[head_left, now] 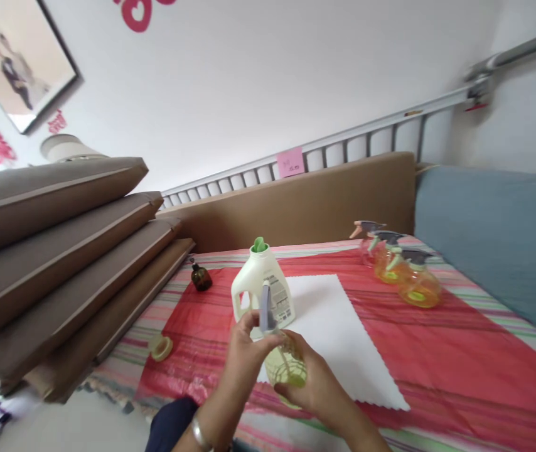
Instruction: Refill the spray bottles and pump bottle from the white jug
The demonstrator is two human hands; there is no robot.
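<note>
A trigger spray bottle [277, 364] was in both hands, in front of the person and over the near part of a white sheet with a scalloped edge [343, 351]; its lower part was clear with a yellow-green tint, and its grey trigger head [267, 311] pointed up; whether its base rested on anything could not be told. The left hand [248, 344] was clamped on the neck, thumb across it and fingers just beside the trigger head; a silver bracelet [199, 433] circled that wrist. The right hand [306, 375] was wrapped around the body of the bottle from the right, lower than the left.

Just beyond the hands a white handled jug [275, 276] stood upright, a green spout [259, 245] in its mouth and a printed label on its side; the spray bottle's head overlapped it in view, and contact between them could not be told.

Under the white sheet lay a thin red sheet [460, 351], spread over a striped cloth [157, 314]; to the right, three more spray bottles stood close together in a row, the nearest and middle ones yellow-orange [418, 289], the farthest pinkish [368, 252]; to the left were a small dark brown bottle [201, 277] and, nearer the person, a pale yellow ring-shaped piece [160, 347]; a stack of cushions [61, 248] rose beyond them.
</note>
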